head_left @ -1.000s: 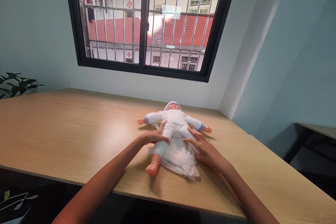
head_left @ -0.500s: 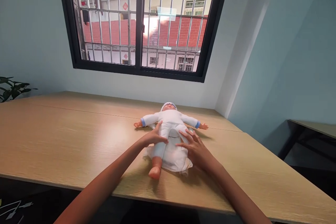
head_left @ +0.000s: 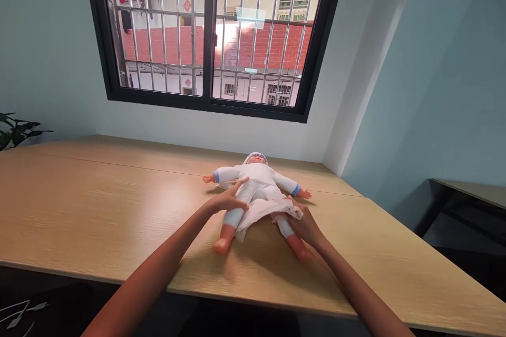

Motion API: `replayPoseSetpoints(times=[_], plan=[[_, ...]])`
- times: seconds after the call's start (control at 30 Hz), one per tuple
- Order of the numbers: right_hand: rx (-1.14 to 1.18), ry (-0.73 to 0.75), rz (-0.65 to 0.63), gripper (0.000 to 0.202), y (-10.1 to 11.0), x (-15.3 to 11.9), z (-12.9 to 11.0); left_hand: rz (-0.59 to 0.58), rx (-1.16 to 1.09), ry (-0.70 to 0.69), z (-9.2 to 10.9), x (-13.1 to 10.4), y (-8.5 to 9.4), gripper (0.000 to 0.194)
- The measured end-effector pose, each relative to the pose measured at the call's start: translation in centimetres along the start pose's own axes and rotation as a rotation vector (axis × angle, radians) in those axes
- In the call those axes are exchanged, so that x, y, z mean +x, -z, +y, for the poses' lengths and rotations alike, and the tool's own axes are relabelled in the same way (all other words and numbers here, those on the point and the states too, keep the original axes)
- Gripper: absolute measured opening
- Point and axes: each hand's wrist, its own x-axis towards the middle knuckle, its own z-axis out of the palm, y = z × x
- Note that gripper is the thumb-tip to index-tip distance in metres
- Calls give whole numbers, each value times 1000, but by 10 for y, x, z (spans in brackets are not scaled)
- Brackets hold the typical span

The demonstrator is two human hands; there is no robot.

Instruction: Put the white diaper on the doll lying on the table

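A baby doll (head_left: pixel 259 179) in a white suit with blue cuffs and a cap lies on its back on the wooden table (head_left: pixel 98 205), arms spread, head toward the window. My left hand (head_left: pixel 228 201) rests flat on the doll's left hip and thigh, fingers apart. My right hand (head_left: pixel 303 225) grips a bunched white cloth (head_left: pixel 269 211) that lies across the doll's lap and between its legs. Both bare feet of the doll point toward me.
A barred window (head_left: pixel 213 37) fills the wall behind the table. Leaves of a green plant (head_left: pixel 16 131) show at the far left. A dark side table (head_left: pixel 466 195) stands at the right. White cables (head_left: pixel 19 309) lie on the floor at lower left.
My right hand has gathered the white cloth, which lay spread over the doll's legs, and pulled it up to the lap; the doll's right leg and foot now show.
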Motion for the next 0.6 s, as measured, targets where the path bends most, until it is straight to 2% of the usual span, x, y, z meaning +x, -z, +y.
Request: replayPoseSetpoints(times=[0.1,0.17,0.3,0.43,0.53,0.6], plan=[[127,-79,62,32,0,1,-2,-124,61,88,5,0,1,64],[178,-88,105,32,1,3,-3,-127,103,63,4,0,0,61],[242,-145,169,35,5,5,-3,-51,104,-110,-1,0,-5,51],[304,-142,172,45,5,5,4,12,82,-246,-5,2,-16,29],[261,-127,128,48,4,5,9,99,-3,-216,-10,10,-28,14],[204,-52,103,47,5,9,8,170,-132,-150,-15,19,-35,11]])
